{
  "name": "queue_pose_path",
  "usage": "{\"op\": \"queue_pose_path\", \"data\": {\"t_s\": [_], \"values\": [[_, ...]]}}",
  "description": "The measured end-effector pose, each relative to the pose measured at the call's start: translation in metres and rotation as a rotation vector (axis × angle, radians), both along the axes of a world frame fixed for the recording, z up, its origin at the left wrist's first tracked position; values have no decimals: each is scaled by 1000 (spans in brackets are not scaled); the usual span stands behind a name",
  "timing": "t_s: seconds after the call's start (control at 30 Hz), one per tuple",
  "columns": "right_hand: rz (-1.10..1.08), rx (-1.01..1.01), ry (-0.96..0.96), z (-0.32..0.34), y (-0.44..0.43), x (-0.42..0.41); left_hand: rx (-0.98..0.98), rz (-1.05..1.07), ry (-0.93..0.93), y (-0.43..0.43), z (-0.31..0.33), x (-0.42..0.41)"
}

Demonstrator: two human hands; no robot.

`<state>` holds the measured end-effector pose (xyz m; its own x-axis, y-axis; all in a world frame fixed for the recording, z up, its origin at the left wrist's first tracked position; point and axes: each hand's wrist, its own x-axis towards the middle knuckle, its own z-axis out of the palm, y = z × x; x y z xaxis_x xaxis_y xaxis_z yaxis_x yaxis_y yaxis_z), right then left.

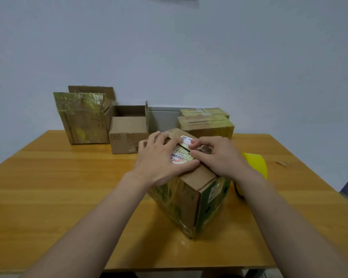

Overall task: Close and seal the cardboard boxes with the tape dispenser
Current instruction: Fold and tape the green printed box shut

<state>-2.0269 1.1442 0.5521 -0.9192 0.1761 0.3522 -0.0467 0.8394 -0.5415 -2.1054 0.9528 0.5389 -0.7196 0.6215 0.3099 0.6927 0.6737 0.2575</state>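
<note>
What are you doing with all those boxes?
A person is holding down the top flaps of a cardboard box on the wooden table. The left hand lies flat on the flaps, and the right hand presses with bent fingertips by the seam. The yellow tape dispenser lies right of the box, untouched. At the back stand open boxes and closed boxes.
</note>
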Motion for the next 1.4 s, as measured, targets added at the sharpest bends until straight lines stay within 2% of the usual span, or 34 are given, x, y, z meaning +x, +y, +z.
{"op": "queue_pose_path", "data": {"t_s": [0.27,0.4,0.5,0.57,0.67,0.77,0.87,0.93,1.03,1.13,1.23,1.33,1.4], "values": [[92,-158,-16,-4,24,-17,-241,40,17,4,4,2],[232,-168,37,-6,26,-19,-481,109,32,2,24,27],[223,-118,88,-3,27,-20,-497,136,47,14,34,35],[81,-15,170,-2,36,-18,-400,54,37,23,31,27],[-370,93,214,4,67,3,-338,-73,-38,33,22,16],[-702,19,-45,-1,104,30,-355,-16,-55,38,14,17],[-759,-125,-358,-19,119,44,-329,53,-46,43,8,26],[-680,-343,-403,-31,116,51,-297,109,-17,46,4,35],[-583,-699,-262,-48,114,53,-270,183,-8,51,1,46],[-536,-908,-151,-53,106,56,-220,186,-42,50,2,54],[-499,-946,-42,-42,98,64,-220,54,-90,34,3,54],[-446,-956,208,-7,97,68,-351,-88,-87,11,15,47],[-340,-911,333,26,91,69,-357,-82,-34,6,20,44]]}}
